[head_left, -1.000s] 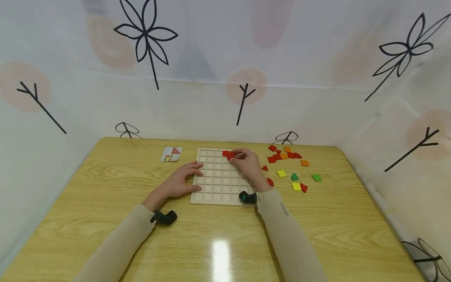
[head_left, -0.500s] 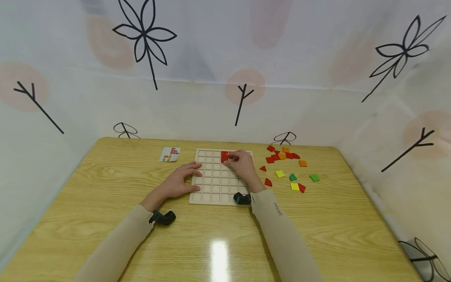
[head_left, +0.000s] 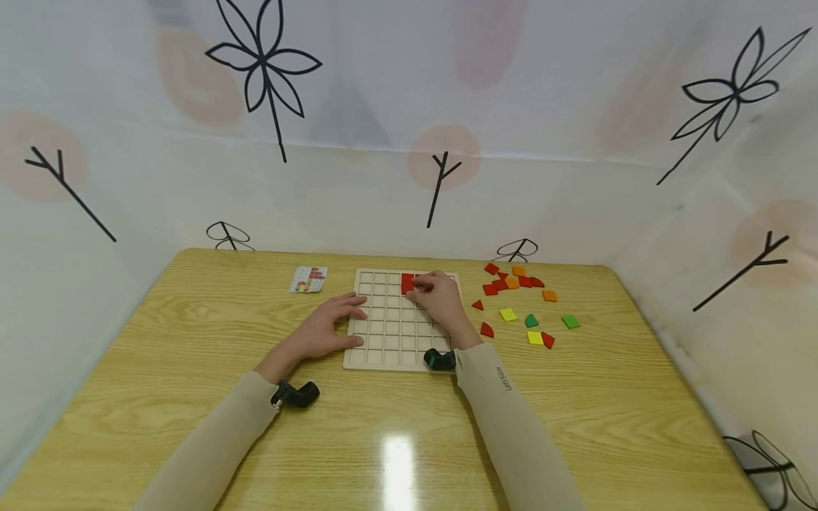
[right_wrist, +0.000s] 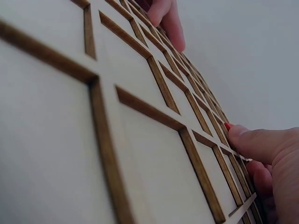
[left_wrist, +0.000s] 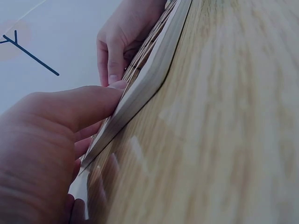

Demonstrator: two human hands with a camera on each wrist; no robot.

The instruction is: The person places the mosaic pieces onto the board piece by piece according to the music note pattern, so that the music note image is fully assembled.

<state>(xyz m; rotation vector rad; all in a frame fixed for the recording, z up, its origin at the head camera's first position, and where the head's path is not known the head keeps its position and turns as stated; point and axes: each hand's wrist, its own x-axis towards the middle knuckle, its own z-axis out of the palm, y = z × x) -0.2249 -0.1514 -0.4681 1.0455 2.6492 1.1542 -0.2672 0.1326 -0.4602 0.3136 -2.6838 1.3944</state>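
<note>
Head cam: person's L hand [head_left: 324, 328] rests on left rim of wooden grid board [head_left: 391, 326], fingers apart + relaxed, grasping nothing; L wrist cam has its thumb tip touching the board's edge, w/ other fingers partly hidden past it. R hand [head_left: 441, 299] is over far right part of board, thumb + index bent, pinching red tile [head_left: 407, 284], which sits at far end of grid, approx. mid-width. Can't tell if red there is 1 pc or 2, as fingers cover part of it. R wrist cam: bit of red shows right at the thumb tip, btwn it & the grid's brown-sided dividers. Loose pcs lie on table right of board: red tiles [head_left: 490, 289] (squares, triangles, rounded ones) bunched mostly at far side w/ orange tiles [head_left: 549, 296]; nearer, yellow tiles [head_left: 508, 314], rounded green tile [head_left: 532, 321] btwn them & green square [head_left: 571, 322] farthest right. Nearest yellow sits right up against a red pc. Small pic card [head_left: 309, 279] lies left of board, near table's far edge. Wood-grain table [head_left: 345, 440] has glare spot on near side; white cloth [head_left: 358, 199] w/ black plant outlines + pinkish blobs hangs behind. Beige sleeves [head_left: 211, 440], black wrist device [head_left: 295, 394] at each cuff.
</note>
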